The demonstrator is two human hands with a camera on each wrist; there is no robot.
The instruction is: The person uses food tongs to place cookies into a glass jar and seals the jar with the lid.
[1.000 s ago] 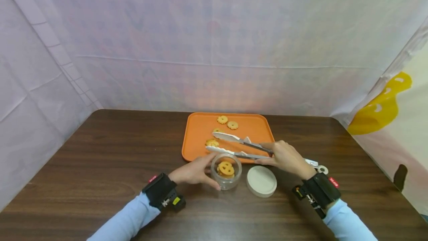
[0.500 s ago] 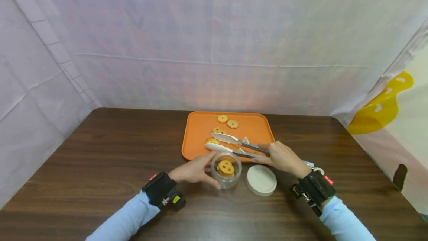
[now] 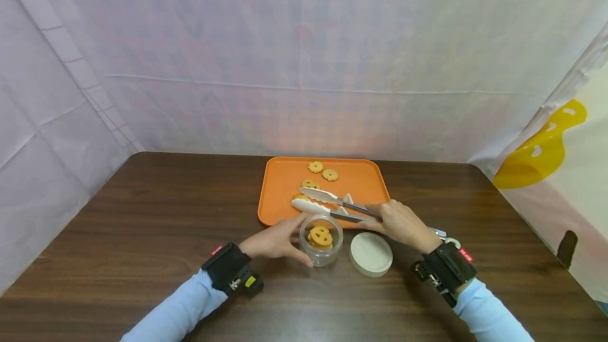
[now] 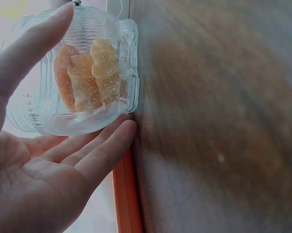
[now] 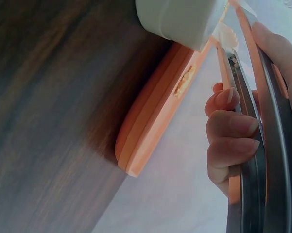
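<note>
A clear jar [image 3: 321, 252] with several biscuits [image 3: 320, 236] inside stands on the table in front of the orange tray. The left hand [image 3: 277, 240] is curved round the jar's left side, and in the left wrist view its thumb and fingers lie on either side of the jar [image 4: 43, 109]. Fingers and thumb of the right hand [image 3: 404, 226] hold metal tongs [image 3: 353, 206] with white tips. The tong tips are spread apart over the tray's left part, beside and partly over a biscuit [image 3: 302, 197]. In the right wrist view the fingers curl round one arm of the tongs [image 5: 252, 189].
Other biscuits [image 3: 315, 167] lie on the orange tray [image 3: 366, 183], towards its back. A round white lid [image 3: 371, 254] lies right of the jar. Partly behind the right wrist is a metal and white object [image 3: 439, 232]. A pale cloth [image 3: 304, 57] hangs behind the table.
The right hand and tongs have moved slightly left and away from the person, and the lower tong tip now sits nearer the upper one. The left hand stays by the jar.
</note>
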